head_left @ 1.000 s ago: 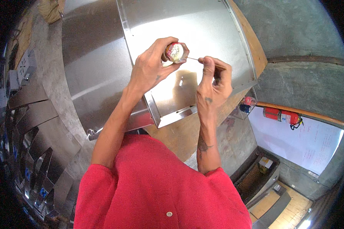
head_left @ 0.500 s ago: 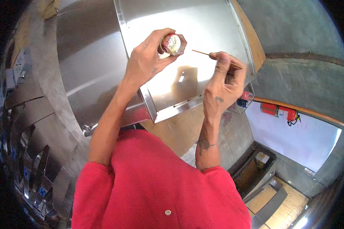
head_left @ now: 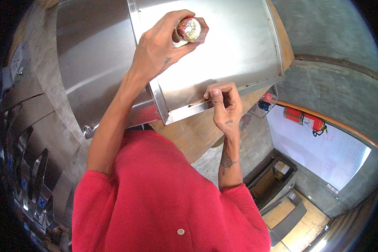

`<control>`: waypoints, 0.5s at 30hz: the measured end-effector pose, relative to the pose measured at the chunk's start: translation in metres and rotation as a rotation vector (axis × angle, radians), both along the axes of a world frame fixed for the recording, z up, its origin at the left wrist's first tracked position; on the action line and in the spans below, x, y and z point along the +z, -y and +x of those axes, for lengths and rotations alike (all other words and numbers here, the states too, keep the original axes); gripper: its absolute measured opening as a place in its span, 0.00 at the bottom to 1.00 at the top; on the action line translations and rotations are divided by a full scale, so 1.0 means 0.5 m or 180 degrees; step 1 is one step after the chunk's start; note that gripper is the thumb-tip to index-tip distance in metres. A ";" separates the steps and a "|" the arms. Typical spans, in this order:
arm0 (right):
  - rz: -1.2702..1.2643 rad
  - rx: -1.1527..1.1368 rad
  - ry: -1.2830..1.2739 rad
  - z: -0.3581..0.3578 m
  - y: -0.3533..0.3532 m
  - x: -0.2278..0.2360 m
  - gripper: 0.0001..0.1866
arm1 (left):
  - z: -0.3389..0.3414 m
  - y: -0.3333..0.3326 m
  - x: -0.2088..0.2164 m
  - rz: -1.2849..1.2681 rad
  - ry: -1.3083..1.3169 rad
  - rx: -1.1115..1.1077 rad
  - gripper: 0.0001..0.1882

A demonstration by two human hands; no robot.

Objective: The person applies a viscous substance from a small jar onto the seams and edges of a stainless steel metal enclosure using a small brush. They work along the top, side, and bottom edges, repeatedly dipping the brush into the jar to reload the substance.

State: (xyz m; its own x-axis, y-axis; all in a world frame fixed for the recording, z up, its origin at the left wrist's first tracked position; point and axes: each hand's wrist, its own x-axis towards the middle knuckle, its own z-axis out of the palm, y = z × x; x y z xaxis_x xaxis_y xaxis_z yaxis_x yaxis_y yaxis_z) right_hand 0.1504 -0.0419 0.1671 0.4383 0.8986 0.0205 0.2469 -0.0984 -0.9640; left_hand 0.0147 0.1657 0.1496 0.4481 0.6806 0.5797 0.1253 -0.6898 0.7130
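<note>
My left hand (head_left: 153, 52) is wrapped around a small, jar-like container (head_left: 192, 29) with red on its side and a pale, whitish top or contents. It is held above the bright stainless steel panel (head_left: 235, 54). Pinched between thumb and fingers of my right hand (head_left: 227, 109) is a thin brown stick (head_left: 197, 102). The stick's tip is at the panel's raised near rim (head_left: 189, 112), by a small dark spot along the inner seam. Whether the tip touches the metal I cannot tell.
A wooden board (head_left: 185, 138) shows beneath the panel. To the right, a clear container (head_left: 268, 101) holds red and dark items, and a red fire extinguisher (head_left: 302, 119) is by a whiteboard (head_left: 319, 147). Another steel sheet (head_left: 94, 54) extends left. Dark metal pieces (head_left: 33, 168) are at far left.
My right hand has moved down and left with the stick, from near the container to the panel's near rim. My left hand, still holding the container, appears higher in view.
</note>
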 end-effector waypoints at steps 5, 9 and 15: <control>-0.0115 0.0100 0.0323 -0.002 0.001 -0.004 0.10 | 0.001 0.000 -0.004 -0.0015 0.0049 -0.0018 0.33; -0.0259 0.0108 0.0290 0.000 0.002 -0.002 0.08 | 0.003 -0.003 -0.009 0.0112 0.0079 0.0027 0.34; -0.0372 0.0118 0.0293 -0.002 0.001 0.005 0.08 | 0.002 -0.004 -0.011 0.0135 0.0089 0.0043 0.34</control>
